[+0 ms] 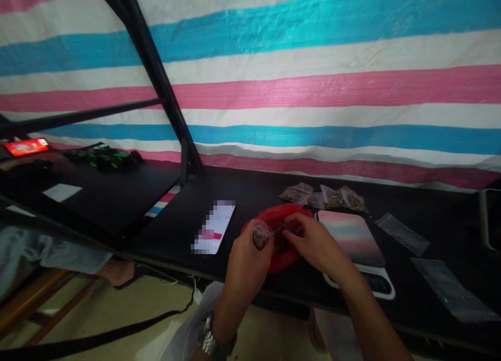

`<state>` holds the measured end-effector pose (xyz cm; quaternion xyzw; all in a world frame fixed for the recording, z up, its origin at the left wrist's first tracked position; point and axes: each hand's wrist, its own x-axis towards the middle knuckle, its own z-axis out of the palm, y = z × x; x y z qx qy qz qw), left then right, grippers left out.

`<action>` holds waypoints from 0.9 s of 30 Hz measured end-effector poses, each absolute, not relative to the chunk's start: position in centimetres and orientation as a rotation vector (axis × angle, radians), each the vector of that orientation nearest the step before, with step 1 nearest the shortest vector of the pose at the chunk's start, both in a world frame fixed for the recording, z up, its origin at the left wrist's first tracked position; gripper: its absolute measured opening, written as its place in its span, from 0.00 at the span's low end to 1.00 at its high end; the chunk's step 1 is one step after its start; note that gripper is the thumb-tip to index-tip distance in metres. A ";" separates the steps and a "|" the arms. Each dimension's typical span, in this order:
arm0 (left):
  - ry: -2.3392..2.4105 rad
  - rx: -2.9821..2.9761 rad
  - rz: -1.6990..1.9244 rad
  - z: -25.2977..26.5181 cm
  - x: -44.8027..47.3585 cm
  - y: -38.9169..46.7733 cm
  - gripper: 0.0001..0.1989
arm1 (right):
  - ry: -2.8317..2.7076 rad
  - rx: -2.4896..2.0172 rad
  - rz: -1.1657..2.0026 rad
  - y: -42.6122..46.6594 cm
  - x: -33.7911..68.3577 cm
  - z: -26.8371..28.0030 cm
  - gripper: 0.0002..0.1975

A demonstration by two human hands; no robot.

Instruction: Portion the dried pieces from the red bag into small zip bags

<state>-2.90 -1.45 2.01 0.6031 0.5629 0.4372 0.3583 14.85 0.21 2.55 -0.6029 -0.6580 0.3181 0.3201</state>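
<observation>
My left hand is closed on a small clear zip bag that has something dark inside. It holds the bag over the left side of a red plastic bag, which lies open on the black table. My right hand reaches into the red bag from the right, thumb and fingers drawn together at its dark, loose contents. What those fingertips pinch is too small to make out. Just right of the red bag stands a digital scale with a shiny plate and nothing on it.
Several filled zip bags lie behind the scale. Flat zip bags rest to its right. A phone lies left of the red bag. Beyond the black metal frame, another table holds a green-and-black model car; a person's leg is below.
</observation>
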 end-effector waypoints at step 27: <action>1.304 1.221 1.290 1.8 -2.1 -0.9 0.11 | -1.488 -1.276 1.046 -0.7 14.6 5.6 0.14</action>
